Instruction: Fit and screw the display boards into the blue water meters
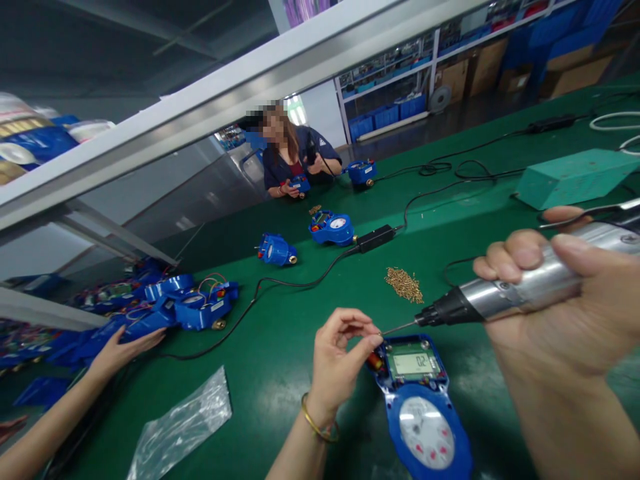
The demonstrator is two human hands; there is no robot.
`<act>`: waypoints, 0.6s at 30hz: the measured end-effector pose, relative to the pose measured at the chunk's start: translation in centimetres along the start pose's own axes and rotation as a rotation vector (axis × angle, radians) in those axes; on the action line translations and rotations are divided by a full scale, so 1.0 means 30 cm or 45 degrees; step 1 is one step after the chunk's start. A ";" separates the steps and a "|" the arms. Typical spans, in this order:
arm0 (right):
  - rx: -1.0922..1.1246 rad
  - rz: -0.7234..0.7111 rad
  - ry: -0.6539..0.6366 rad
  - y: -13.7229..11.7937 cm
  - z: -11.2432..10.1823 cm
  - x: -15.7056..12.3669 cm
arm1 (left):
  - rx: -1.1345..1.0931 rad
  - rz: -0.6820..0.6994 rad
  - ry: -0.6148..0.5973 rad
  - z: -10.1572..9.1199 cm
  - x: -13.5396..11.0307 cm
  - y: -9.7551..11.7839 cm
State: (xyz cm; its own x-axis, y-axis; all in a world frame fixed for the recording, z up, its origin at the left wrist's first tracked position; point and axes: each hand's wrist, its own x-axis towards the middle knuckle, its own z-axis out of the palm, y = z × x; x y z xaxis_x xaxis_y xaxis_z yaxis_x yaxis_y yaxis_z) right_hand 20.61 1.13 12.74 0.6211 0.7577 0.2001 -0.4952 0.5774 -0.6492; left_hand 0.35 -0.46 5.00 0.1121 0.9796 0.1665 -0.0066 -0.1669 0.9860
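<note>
My right hand (555, 280) is wrapped around a silver electric screwdriver (530, 273) with a black nose, its thin bit pointing left. At the bit's tip, thumb and fingers of my left hand (345, 353) are pinched together over the upper left corner of a blue water meter (425, 407). Whatever sits between those fingertips is too small to make out. The meter lies face up, with its circuit board and a display reading 0.2 exposed above a round white dial. Just beyond it lies a pile of small brass screws (404, 285).
A clear plastic bag (185, 427) lies at left. Another person's hand (120, 350) touches piled blue meters (195, 307). Two meters (333, 228) and a black cable (300, 285) lie farther back. A co-worker (300, 153) sits opposite. A green box (570, 180) stands at right.
</note>
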 end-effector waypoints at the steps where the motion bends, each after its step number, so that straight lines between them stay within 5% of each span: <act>1: -0.001 -0.001 0.005 0.000 0.001 -0.001 | 0.032 0.022 -0.002 0.001 -0.001 0.001; 12: -0.060 -0.014 -0.035 -0.022 0.006 -0.010 | 0.806 0.744 -0.043 0.011 -0.048 0.042; 18: -0.087 -0.018 -0.049 -0.036 0.006 -0.026 | 0.885 0.774 -0.021 0.018 -0.089 0.054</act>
State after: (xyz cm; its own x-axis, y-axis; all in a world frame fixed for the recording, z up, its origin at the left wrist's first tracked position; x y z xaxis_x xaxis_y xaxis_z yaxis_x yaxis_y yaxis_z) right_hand 20.54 -0.03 13.42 0.6035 0.7613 0.2368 -0.4428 0.5671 -0.6945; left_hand 0.59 -3.39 6.13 0.2989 0.7010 0.6475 0.5284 -0.6866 0.4994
